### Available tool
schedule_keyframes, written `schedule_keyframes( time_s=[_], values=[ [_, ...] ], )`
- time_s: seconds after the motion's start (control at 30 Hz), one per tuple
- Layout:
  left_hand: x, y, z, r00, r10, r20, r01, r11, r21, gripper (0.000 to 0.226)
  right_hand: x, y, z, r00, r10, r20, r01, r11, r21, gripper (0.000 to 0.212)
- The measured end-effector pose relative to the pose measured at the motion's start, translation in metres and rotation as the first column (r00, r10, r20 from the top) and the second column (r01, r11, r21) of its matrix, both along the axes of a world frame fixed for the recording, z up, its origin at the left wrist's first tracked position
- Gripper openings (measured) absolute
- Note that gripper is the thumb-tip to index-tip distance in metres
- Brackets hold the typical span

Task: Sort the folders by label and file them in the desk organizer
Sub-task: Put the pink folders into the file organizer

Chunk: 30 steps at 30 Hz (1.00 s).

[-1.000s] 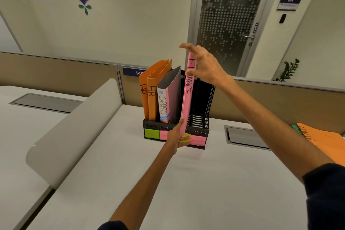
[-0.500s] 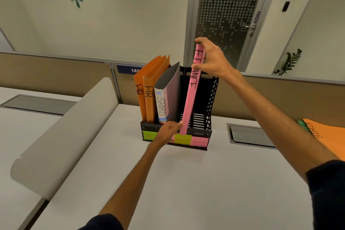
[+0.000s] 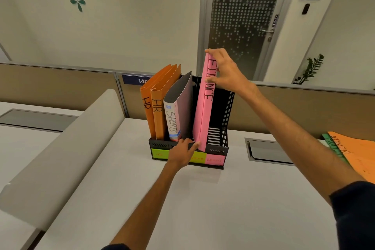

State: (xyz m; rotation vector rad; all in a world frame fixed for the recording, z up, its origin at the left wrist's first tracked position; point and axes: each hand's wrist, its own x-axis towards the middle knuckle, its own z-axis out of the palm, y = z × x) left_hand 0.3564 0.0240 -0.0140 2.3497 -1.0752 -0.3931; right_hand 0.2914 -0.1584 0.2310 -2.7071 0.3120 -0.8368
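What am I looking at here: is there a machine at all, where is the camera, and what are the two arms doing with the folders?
No machine: a person works with bare hands, and the one camera sits on their head, looking forward and down, so both arms reach in from below. On the white desk stands a black desk organizer. It holds two orange HR folders and a grey SPORTS folder, standing. The right hand pinches the top of a pink FINANCE folder, whose lower end sits at the organizer's front rim, right of SPORTS. The left hand touches that lower end with straight fingers. Coloured labels mark the slots on the front. An orange ADMIN folder lies at the desk's right edge.
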Motion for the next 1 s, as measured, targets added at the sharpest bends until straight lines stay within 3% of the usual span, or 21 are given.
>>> schedule_keyframes(
  time_s=[0.33, 0.67, 0.83, 1.0],
  values=[
    [-0.003, -0.01, -0.005, 0.991, 0.105, 0.087, -0.105, 0.994, -0.013, 0.054, 0.008, 0.007, -0.003, 1.0, 0.006, -0.016, -0.007, 0.998, -0.058, 0.098],
    [-0.001, -0.023, -0.006, 0.965, 0.248, 0.086, -0.247, 0.969, -0.027, 0.055, 0.018, 0.013, -0.014, 0.994, -0.014, 0.104, 0.025, 0.994, -0.11, 0.091],
    [0.004, -0.018, -0.011, 0.982, 0.181, 0.058, -0.176, 0.982, -0.073, 0.059, 0.02, 0.012, -0.016, 0.991, -0.008, 0.136, 0.02, 0.996, -0.088, 0.09],
    [0.004, -0.023, -0.008, 0.962, 0.248, 0.119, -0.242, 0.968, -0.058, 0.056, 0.02, 0.011, -0.016, 0.992, -0.016, 0.128, 0.028, 0.995, -0.098, 0.092]
  ],
)
